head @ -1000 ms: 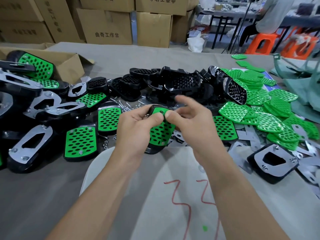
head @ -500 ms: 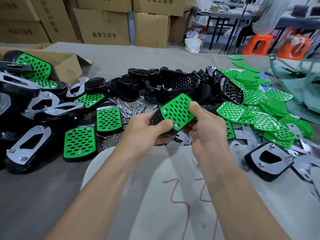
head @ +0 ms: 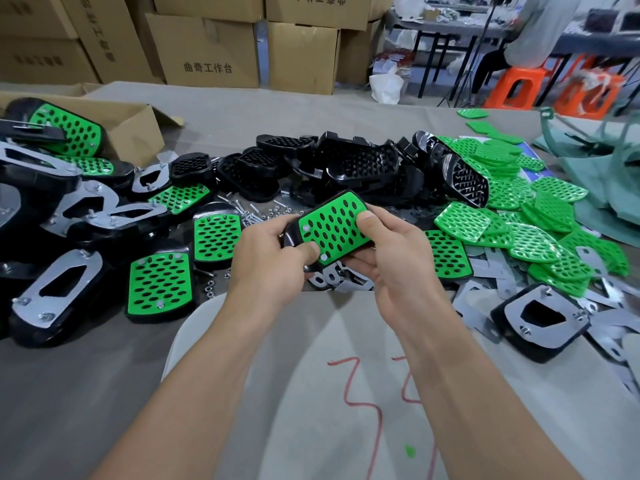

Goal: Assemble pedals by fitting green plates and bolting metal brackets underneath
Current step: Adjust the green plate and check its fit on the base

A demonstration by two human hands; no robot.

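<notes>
Both grips are clamping one pedal (head: pixel 330 230) above the table (head: pixel 242 112): my left hand (head: pixel 273 261) is holding its near end, thumb on the green plate (head: pixel 334 225); my right hand (head: pixel 388 251) is supporting it underneath, thumb on the plate's right edge. Loose bolts (head: pixel 252 213) are lying behind.

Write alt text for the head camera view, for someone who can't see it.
Two bare hands, left hand and right hand, hold a black pedal with a green perforated plate facing up, above a grey cloth-covered table. Around it lie black pedal bases, loose green plates, metal brackets and finished pedals.
</notes>
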